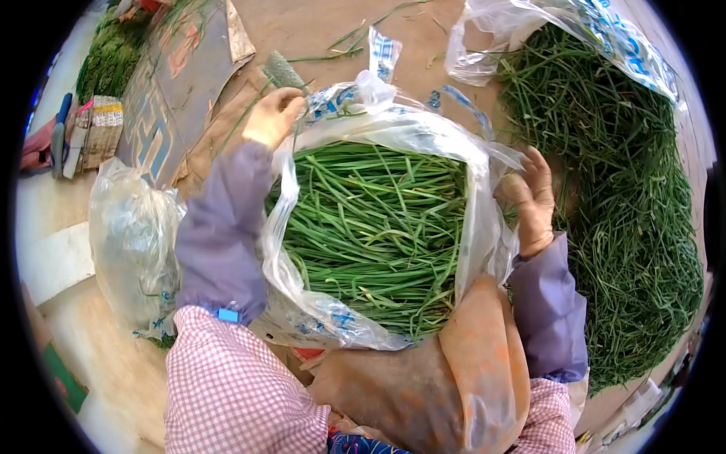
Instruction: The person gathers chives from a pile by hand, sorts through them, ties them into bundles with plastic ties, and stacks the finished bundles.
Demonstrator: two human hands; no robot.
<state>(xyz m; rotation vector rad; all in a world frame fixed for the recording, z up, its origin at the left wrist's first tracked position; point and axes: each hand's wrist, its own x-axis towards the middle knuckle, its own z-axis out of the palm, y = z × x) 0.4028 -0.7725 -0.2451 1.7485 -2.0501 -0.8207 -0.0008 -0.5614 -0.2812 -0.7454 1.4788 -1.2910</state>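
Your left hand point(274, 117) curls at the plastic bag point(478, 204)'s far-left rim, and green stalks point(374, 234) lie packed inside. Your right hand point(534, 200) is at its right edge, beside a green heap point(631, 219); whether either hand grips plastic, I cannot tell.

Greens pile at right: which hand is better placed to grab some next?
Probably the right hand: it is at the bag, on the side facing the pile. The left hand is across the bag, farther from the pile.
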